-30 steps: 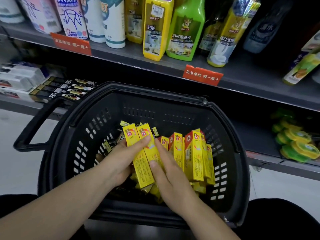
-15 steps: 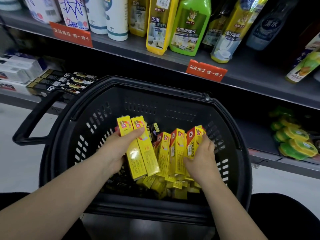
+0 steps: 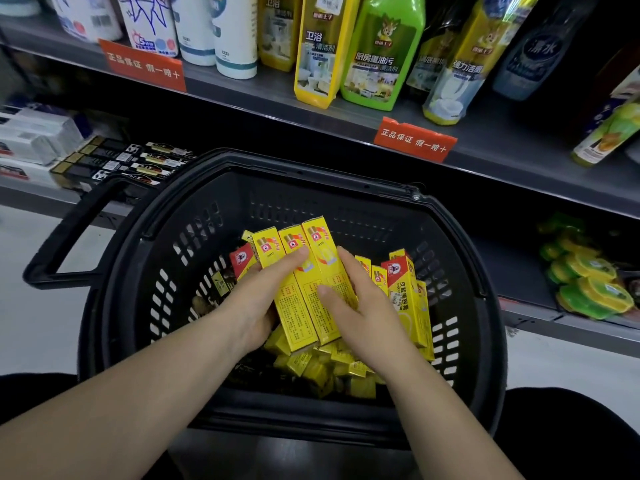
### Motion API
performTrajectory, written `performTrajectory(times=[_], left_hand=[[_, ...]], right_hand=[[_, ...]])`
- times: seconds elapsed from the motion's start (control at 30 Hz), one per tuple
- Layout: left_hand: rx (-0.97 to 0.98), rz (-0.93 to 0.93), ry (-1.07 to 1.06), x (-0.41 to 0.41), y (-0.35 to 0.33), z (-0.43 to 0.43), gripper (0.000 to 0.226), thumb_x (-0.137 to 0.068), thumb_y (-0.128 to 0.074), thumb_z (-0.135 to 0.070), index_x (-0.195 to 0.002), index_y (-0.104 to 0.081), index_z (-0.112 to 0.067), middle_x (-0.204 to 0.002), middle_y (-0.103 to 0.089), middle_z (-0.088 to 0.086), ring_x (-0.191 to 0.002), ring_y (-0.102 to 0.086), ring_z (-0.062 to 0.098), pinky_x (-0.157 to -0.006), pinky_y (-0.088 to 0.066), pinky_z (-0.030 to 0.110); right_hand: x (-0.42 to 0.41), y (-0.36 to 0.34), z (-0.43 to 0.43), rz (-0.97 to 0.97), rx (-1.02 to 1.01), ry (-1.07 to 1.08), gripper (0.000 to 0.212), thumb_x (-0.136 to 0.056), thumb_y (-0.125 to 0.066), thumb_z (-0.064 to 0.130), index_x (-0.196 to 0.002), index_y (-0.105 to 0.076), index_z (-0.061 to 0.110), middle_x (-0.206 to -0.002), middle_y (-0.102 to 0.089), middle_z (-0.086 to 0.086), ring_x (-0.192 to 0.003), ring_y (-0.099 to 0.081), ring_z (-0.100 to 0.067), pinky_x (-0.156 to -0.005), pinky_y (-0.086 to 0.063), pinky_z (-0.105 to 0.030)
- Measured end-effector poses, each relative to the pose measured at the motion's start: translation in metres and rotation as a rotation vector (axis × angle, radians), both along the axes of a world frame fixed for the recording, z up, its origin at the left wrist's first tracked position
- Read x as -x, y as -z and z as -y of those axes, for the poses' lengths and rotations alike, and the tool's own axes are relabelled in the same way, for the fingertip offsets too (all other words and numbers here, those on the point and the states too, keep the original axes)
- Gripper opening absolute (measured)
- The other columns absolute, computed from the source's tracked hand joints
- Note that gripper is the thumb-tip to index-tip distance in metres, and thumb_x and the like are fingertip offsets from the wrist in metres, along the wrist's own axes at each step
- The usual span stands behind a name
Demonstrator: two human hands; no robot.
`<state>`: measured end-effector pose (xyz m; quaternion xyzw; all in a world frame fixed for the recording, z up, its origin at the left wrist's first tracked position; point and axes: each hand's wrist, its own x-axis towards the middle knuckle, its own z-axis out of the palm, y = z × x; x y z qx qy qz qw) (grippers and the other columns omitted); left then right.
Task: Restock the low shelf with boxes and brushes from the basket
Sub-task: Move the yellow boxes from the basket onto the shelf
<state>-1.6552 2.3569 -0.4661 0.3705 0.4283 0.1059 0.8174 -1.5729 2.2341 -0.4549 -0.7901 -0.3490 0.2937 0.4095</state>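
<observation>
Now left hand [image 3: 254,301] and right hand [image 3: 362,308], fingers curled, grip yellow cardboard boxes [image 3: 298,315] inside the black plastic basket [image 3: 298,160]. Next, probably: lift them onto the low grey shelf [image 3: 581,322].

Grey upper shelf [image 3: 512,147] above a pale, possibly tiled floor [image 3: 31,317].

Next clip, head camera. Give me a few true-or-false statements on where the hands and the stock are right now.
1. The left hand and the right hand both hold a bundle of yellow boxes inside the basket. True.
2. The basket is red. False: it is black.
3. On the low shelf, left of the basket, lie black boxes. True.
4. A green bottle lies in the basket. False: the green bottle stands on the upper shelf.
</observation>
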Motion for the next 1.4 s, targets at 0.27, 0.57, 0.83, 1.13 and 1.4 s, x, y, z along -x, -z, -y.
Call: performTrajectory(times=[0.27,0.57,0.83,1.13,1.4], left_hand=[[-0.035,0.023,0.059,0.001,0.0,0.003,0.038,-0.074,-0.074,-0.018,-0.111,-0.067,-0.017,-0.102,-0.074,0.007,-0.091,-0.071,0.025,-0.07,-0.054,0.037],[-0.202,-0.055,0.046,-0.012,0.01,0.009,0.053,-0.069,-0.08,-0.014,-0.118,-0.061,-0.018,-0.099,-0.074,0.001,-0.087,-0.071,0.018,-0.065,-0.052,0.032],[-0.141,-0.018,0.037,-0.024,0.012,0.021,0.054,-0.07,-0.08,-0.017,-0.12,-0.059,-0.017,-0.098,-0.074,0.001,-0.084,-0.071,0.016,-0.059,-0.051,0.029],[-0.38,-0.099,-0.117,0.006,-0.032,-0.054,0.026,-0.071,-0.078,-0.033,-0.093,-0.067,-0.024,-0.076,-0.074,-0.009,-0.064,-0.069,0.006,-0.056,-0.046,0.024],[-0.502,-0.157,-0.533,0.086,-0.031,-0.131,0.013,-0.077,-0.075,-0.025,-0.084,-0.064,-0.022,-0.088,-0.073,-0.001,-0.08,-0.07,0.015,-0.073,-0.056,0.033]], right_hand=[[-0.005,0.011,0.014,-0.219,-0.078,-0.046,0.07,-0.089,-0.062,0.033,-0.131,-0.017,0.067,-0.122,-0.033,0.053,-0.118,-0.035,0.026,-0.101,-0.039,-0.011],[-0.002,0.036,0.02,-0.197,-0.128,0.134,0.05,-0.087,-0.065,0.023,-0.123,-0.034,0.04,-0.1,-0.055,0.036,-0.089,-0.051,0.027,-0.073,-0.041,0.003],[-0.018,0.034,0.038,-0.045,-0.095,0.183,0.046,-0.088,-0.062,0.035,-0.125,-0.036,0.04,-0.101,-0.049,0.052,-0.099,-0.044,0.03,-0.078,-0.038,0.003],[-0.029,0.035,0.05,0.092,-0.06,0.178,0.054,-0.082,-0.059,0.048,-0.132,-0.038,0.043,-0.121,-0.049,0.035,-0.119,-0.046,0.004,-0.092,-0.042,-0.016],[0.009,0.007,-0.076,0.023,-0.096,-0.178,0.028,-0.091,-0.056,0.039,-0.118,-0.048,0.042,-0.093,-0.063,0.026,-0.084,-0.056,0.016,-0.066,-0.042,-0.003]])
